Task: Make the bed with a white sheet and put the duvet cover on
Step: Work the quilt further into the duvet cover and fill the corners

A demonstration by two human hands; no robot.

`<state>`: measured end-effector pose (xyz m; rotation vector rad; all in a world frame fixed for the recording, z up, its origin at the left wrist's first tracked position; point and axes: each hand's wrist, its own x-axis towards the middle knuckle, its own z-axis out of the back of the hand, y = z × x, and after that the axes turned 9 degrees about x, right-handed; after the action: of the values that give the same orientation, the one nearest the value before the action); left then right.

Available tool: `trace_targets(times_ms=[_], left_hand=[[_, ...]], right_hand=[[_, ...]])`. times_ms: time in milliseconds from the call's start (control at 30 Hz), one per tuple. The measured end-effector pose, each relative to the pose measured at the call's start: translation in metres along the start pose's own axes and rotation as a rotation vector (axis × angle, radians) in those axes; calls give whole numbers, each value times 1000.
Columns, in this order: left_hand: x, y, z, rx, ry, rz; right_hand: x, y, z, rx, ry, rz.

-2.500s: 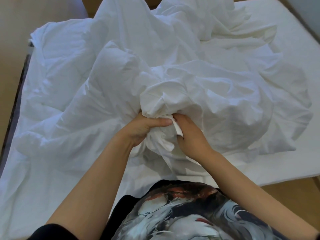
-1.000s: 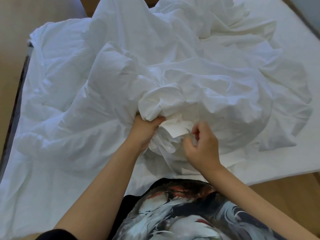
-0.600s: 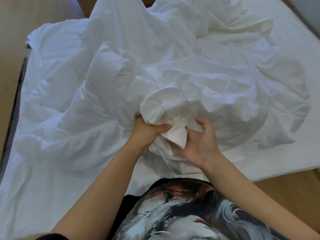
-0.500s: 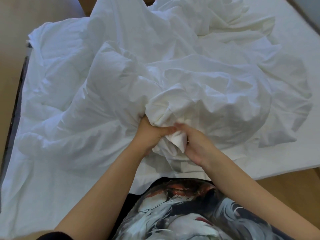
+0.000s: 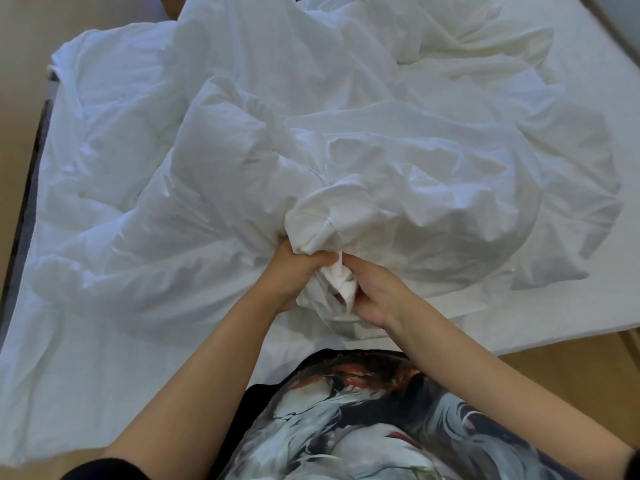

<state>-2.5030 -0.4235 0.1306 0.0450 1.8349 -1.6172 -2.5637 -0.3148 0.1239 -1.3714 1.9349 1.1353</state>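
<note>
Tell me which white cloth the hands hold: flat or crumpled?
The crumpled white duvet cover; left hand and right hand grip its bunched corner. The flat white sheet lies spread beneath.

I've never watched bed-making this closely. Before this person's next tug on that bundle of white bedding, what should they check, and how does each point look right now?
1. Left hand grips the bunched white duvet cover firmly: ok.
2. Right hand holds the small white fabric corner that pokes out between the hands: ok.
3. Whether that corner belongs to the duvet or to its cover: cannot tell.
4. White sheet lies smooth on the bed: not ok, it is wrinkled at the near left.
5. Duvet cover is spread out flat: not ok, it lies in a crumpled heap.
</note>
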Motion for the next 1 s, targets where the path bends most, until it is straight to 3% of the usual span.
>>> trace_targets(times_ms=[233,400,533,600,733,800,867,1000], left_hand=[[0,-2,2,-51,-21,-14],[4,-14,-1,283,-224,-203],[-1,-22,-4,295,-286,-234],[-5,-23,-3,217,-194,-175],[-18,-23,19,-332,317,-102],[-22,-29,26,-559,363,-111],[-27,-41,20,-484,243,-169],[-41,-58,5,27,-136,-274]], right_hand=[[4,2,-8,-90,-126,15],[3,1,-9,13,-227,132],[5,10,-16,-9,-271,199],[7,12,-17,-140,-299,233],[0,16,-16,-288,-324,324],[-9,20,-21,-305,-301,399],[-21,27,-30,-271,-272,459],[-57,50,-48,-45,-134,601]])
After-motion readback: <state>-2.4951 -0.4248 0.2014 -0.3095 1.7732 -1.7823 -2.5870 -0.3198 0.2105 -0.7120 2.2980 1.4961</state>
